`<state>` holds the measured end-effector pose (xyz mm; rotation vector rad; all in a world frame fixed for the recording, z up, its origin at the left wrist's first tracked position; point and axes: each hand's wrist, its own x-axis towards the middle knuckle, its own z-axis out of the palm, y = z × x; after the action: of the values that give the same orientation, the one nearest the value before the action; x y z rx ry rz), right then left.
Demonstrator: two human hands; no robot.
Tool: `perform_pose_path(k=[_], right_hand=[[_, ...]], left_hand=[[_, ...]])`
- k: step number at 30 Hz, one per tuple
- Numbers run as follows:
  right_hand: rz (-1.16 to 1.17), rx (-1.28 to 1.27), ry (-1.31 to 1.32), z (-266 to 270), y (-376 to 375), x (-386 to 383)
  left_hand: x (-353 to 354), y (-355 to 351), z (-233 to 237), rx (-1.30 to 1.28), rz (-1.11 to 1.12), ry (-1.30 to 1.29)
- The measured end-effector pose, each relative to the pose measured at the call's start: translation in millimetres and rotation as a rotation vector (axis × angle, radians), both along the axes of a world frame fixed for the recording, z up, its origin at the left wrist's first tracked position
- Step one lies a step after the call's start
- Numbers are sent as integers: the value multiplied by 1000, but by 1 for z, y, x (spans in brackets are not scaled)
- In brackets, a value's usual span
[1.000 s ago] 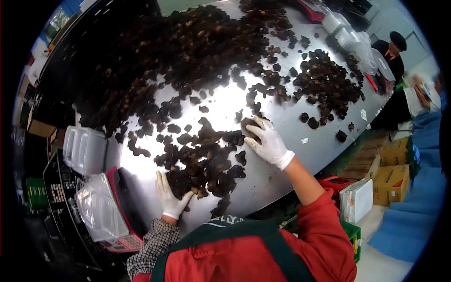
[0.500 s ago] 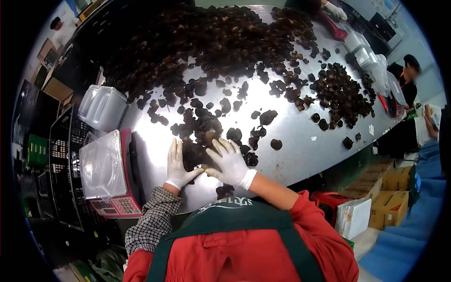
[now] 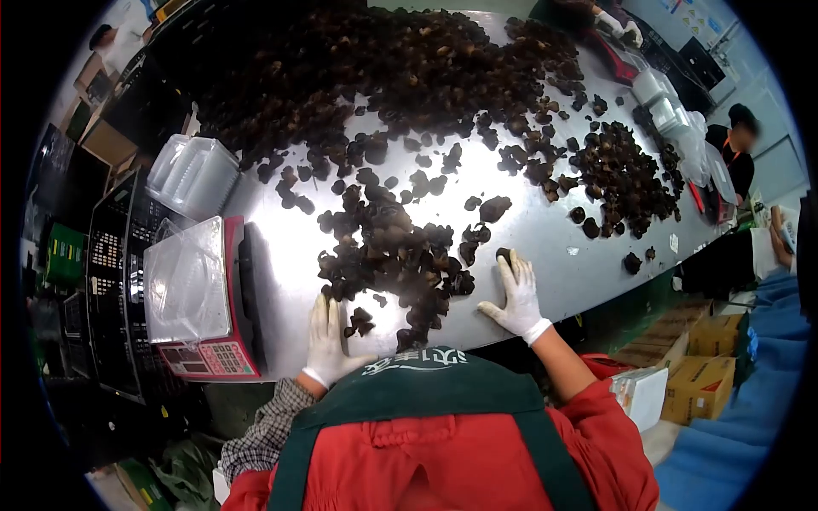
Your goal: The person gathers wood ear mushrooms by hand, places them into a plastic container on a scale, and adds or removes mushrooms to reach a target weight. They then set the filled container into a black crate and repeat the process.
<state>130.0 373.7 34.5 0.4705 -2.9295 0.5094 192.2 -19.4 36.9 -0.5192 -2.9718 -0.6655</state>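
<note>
A loose cluster of dark wood ear mushrooms (image 3: pixel 388 255) lies spread on the shiny metal table (image 3: pixel 545 272) in front of me. My left hand (image 3: pixel 331 345), in a white glove, rests flat at the cluster's near left edge, thumb stretched out, beside a small separate mushroom piece (image 3: pixel 360 321). My right hand (image 3: pixel 518 300), also gloved, lies on the table to the right of the cluster with its fingers extended. Its fingertips touch a single mushroom (image 3: pixel 504 254). Neither hand grips anything.
A large mushroom heap (image 3: pixel 409 68) covers the far side; a smaller pile (image 3: pixel 626 179) sits right. On my left are a red scale (image 3: pixel 213 359) with a clear plastic box (image 3: pixel 189 281), and stacked clear trays (image 3: pixel 194 175). Another person's gloved hand (image 3: pixel 630 34) is at the far right.
My hands have moved apart from the cluster, the right hand to the right and the left slightly nearer me. The mushrooms between them are now spread wider and nearer the table's front edge.
</note>
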Motion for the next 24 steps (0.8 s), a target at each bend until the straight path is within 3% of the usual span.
perform_pose_path(k=[4, 6, 9, 12, 15, 18, 22, 24], right_hand=[[22, -177, -9, -7, -22, -43], [41, -148, -23, -3, -39, -63], [164, -182, -98, 2, -68, -69], [408, -211, 43, 10, -84, -43], [301, -205, 48, 11, -84, -49], [160, -189, 36, 12, -87, -76], [462, -99, -50, 25, -88, -52], [630, -190, -38, 34, -83, -24]], left_hand=[[-62, 11, 6, -22, 87, 41], [-93, 16, 7, 24, 85, -25], [-112, 25, 13, 11, -156, 6], [-90, 32, 25, -28, -435, 15], [-80, 27, 15, 87, -420, 17], [-106, 38, 25, 20, -254, 24], [-105, 45, 32, -23, -477, -120], [-83, 45, 34, 0, -584, -44]])
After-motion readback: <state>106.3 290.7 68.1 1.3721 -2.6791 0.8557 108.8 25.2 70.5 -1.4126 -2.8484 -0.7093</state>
